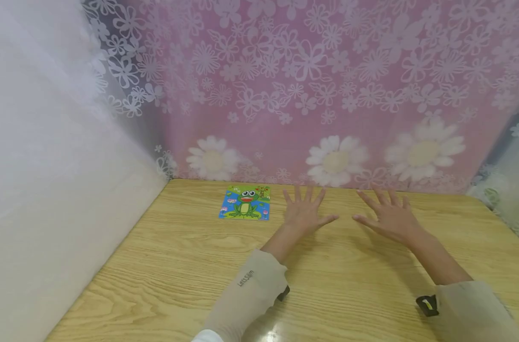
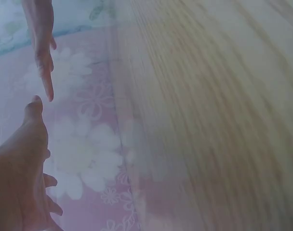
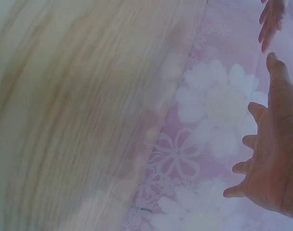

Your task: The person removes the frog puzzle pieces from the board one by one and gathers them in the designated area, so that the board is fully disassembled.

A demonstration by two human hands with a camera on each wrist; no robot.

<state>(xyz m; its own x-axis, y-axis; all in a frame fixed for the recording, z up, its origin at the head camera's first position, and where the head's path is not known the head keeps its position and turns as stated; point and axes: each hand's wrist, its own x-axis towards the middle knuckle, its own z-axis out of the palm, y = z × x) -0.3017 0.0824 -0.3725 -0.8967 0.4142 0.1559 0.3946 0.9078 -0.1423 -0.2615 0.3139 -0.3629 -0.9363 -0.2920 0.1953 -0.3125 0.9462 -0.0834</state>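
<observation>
Both hands hover over a wood-grain table with fingers spread wide, and neither holds anything. In the head view the left hand [image 1: 303,216] is just right of a square frog picture [image 1: 244,203], apart from it. The picture shows a green frog on blue and green; whether it is a card or a puzzle I cannot tell. Farther right is the right hand [image 1: 392,218], its thumb pointing toward the left thumb with a gap between. The left wrist view has the left hand [image 2: 21,168] at its left edge; the right wrist view has the right hand [image 3: 276,149] at its right edge.
The wood-grain table [image 1: 199,275] ends at a pink curtain [image 1: 259,128] printed with white flowers. A white wall or sheet [image 1: 71,166] borders it on the left. Dark bands or clips [image 1: 427,305] show near the sleeve cuffs.
</observation>
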